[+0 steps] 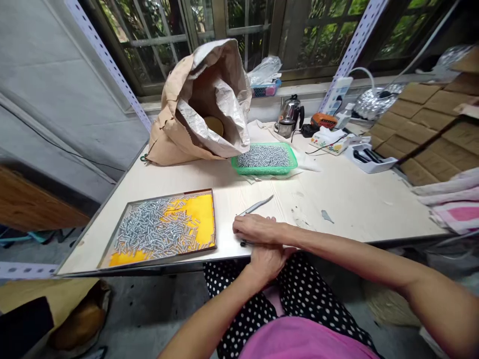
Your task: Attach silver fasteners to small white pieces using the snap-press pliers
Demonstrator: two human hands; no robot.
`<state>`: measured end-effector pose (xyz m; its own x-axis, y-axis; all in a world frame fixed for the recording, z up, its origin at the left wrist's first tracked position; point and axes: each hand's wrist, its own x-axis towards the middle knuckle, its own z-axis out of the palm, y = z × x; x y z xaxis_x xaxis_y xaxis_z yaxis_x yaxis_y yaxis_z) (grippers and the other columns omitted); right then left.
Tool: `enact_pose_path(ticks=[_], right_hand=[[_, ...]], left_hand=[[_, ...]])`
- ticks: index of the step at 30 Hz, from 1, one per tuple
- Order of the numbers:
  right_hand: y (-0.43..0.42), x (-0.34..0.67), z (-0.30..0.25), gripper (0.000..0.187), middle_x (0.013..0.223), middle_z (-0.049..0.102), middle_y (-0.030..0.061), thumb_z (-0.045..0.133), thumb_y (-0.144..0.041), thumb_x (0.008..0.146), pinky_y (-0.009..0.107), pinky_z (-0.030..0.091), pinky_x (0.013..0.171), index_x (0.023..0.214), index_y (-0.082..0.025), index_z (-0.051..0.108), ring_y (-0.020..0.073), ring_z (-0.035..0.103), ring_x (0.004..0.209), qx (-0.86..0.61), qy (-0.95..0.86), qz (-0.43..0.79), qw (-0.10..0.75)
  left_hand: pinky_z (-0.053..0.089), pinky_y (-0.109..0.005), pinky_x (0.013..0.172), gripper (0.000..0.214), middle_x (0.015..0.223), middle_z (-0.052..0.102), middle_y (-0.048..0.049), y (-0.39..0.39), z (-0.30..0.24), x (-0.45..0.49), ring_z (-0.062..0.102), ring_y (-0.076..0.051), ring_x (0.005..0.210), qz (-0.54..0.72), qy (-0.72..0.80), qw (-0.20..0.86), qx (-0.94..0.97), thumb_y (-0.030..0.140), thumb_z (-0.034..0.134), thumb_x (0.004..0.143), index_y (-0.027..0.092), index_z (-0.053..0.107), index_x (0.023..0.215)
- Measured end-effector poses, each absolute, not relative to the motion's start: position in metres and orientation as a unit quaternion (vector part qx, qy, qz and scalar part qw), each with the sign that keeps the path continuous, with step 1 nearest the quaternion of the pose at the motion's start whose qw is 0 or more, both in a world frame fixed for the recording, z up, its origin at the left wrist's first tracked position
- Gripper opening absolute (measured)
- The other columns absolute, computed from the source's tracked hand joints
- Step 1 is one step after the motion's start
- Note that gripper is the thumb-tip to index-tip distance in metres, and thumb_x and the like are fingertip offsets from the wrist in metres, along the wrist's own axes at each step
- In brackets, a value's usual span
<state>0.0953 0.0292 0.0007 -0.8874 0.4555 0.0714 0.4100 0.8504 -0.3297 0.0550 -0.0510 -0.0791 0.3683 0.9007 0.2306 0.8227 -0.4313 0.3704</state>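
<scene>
Here, the biggest thing is the pale table point(359, 204), and both hands are at its near edge. On the far side, a big brown paper sack point(168, 134) leans with its mouth wide open. Nearer, to the left of the hands and apart from them, is a flat tray point(205, 212) with a yellow floor and a dark rim. A green basket point(264, 171) sits farther back, past the hands and just beside the sack.

The right hand point(258, 228) lies over the left hand point(268, 259), so the two touch. The right fingers curl down, but I cannot tell if they are holding anything. The left fingers are hidden under the right hand, so I cannot tell if they are spread, closed or holding something.

A thin gray tool point(258, 205) lies on the table just past the right hand. I cannot tell if they touch. A little black thing point(243, 243) pokes out beside the hands, on their left. Smallest of all are the silver metal bits point(149, 227), heaped up in the tray, mostly on its left side. More like them fill the basket.
</scene>
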Motion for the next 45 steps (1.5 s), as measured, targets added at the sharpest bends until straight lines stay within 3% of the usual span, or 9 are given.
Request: enact_pose_path(ticks=[6, 9, 14, 19, 24, 28, 33, 40, 45], right_hand=[[0.095, 0.113, 0.062, 0.013, 0.088, 0.062, 0.0047, 0.048, -0.018, 0.096, 0.03, 0.045, 0.073, 0.092, -0.017, 0.06, 0.0154, 0.054, 0.077, -0.293, -0.872, 0.115, 0.374], [0.158, 0.126, 0.091, 0.006, 0.088, 0.063, 0.0048, 0.056, -0.018, 0.091, 0.033, 0.044, 0.078, 0.09, -0.017, 0.062, 0.017, 0.055, 0.08, -0.37, -0.823, 0.058, 0.428], [0.213, 0.148, 0.11, 0.019, 0.096, 0.068, 0.0087, 0.063, -0.02, 0.089, 0.035, 0.046, 0.083, 0.105, -0.012, 0.066, 0.0202, 0.06, 0.087, -0.455, -0.793, 0.038, 0.403], [0.149, 0.161, 0.088, 0.019, 0.096, 0.069, 0.008, 0.054, -0.024, 0.098, 0.035, 0.049, 0.083, 0.103, -0.016, 0.071, 0.0198, 0.063, 0.088, -0.389, -0.837, 0.056, 0.381], [0.056, 0.183, 0.035, 0.027, 0.097, 0.07, 0.0083, 0.046, -0.03, 0.104, 0.034, 0.052, 0.078, 0.106, -0.019, 0.07, 0.0205, 0.067, 0.088, -0.355, -0.872, 0.135, 0.308], [0.013, 0.194, -0.006, 0.026, 0.097, 0.07, 0.0072, 0.045, -0.026, 0.104, 0.033, 0.055, 0.078, 0.107, -0.02, 0.07, 0.0193, 0.068, 0.087, -0.369, -0.865, 0.186, 0.284], [-0.008, 0.195, -0.019, 0.025, 0.109, 0.066, 0.0101, 0.05, -0.025, 0.103, 0.035, 0.055, 0.084, 0.122, -0.018, 0.064, 0.0208, 0.066, 0.095, -0.399, -0.879, 0.165, 0.205], [0.01, 0.185, -0.019, 0.017, 0.104, 0.065, 0.0097, 0.053, -0.02, 0.101, 0.03, 0.045, 0.077, 0.104, -0.015, 0.069, 0.0193, 0.061, 0.091, -0.423, -0.896, 0.127, 0.041], [0.02, 0.187, -0.029, 0.019, 0.101, 0.065, 0.0086, 0.047, -0.014, 0.101, 0.031, 0.036, 0.07, 0.1, -0.015, 0.066, 0.0169, 0.056, 0.08, -0.384, -0.915, 0.11, 0.058]], left_hand=[[0.041, -0.056, 0.114, 0.045, 0.144, 0.057, -0.0202, -0.054, -0.049, 0.043, 0.048, -0.035, 0.14, 0.243, 0.49, 0.068, 0.834, 0.039, 0.057, 0.098, 0.013, 0.056, 0.135], [0.047, -0.049, 0.109, 0.026, 0.128, 0.067, -0.0135, -0.059, -0.022, -0.001, 0.059, -0.027, 0.124, 0.311, 0.472, 0.022, 0.825, 0.022, 0.051, 0.1, 0.017, 0.064, 0.123], [0.053, -0.039, 0.077, 0.028, 0.1, 0.071, -0.0105, -0.043, -0.002, -0.13, 0.06, -0.027, 0.089, 0.223, 0.557, -0.065, 0.797, 0.009, 0.049, 0.092, 0.019, 0.072, 0.106], [0.05, -0.038, 0.082, 0.026, 0.093, 0.072, -0.0099, -0.023, -0.005, -0.193, 0.058, -0.028, 0.092, 0.11, 0.6, -0.026, 0.792, 0.016, 0.05, 0.094, 0.019, 0.077, 0.096], [0.047, -0.035, 0.08, 0.027, 0.096, 0.072, -0.0109, -0.019, 0.004, -0.195, 0.057, -0.027, 0.095, 0.0, 0.61, 0.021, 0.793, 0.019, 0.052, 0.096, 0.02, 0.078, 0.101], [0.046, -0.036, 0.078, 0.023, 0.092, 0.072, -0.0131, -0.015, 0.017, -0.19, 0.058, -0.028, 0.094, -0.077, 0.58, 0.0, 0.811, 0.017, 0.054, 0.095, 0.017, 0.077, 0.091], [0.047, -0.037, 0.081, 0.025, 0.089, 0.073, -0.0145, -0.017, 0.032, -0.172, 0.062, -0.029, 0.092, -0.01, 0.6, -0.003, 0.8, 0.018, 0.052, 0.093, 0.015, 0.073, 0.081], [0.046, -0.028, 0.061, 0.028, 0.072, 0.073, -0.0024, -0.03, 0.024, -0.084, 0.064, -0.019, 0.063, 0.195, 0.701, 0.305, 0.614, 0.046, 0.062, 0.078, 0.02, 0.073, 0.082], [0.039, -0.025, 0.051, 0.038, 0.049, 0.059, 0.0018, -0.026, 0.005, -0.05, 0.051, -0.013, 0.046, 0.228, 0.707, 0.464, 0.482, 0.055, 0.071, 0.066, 0.018, 0.066, 0.067]])
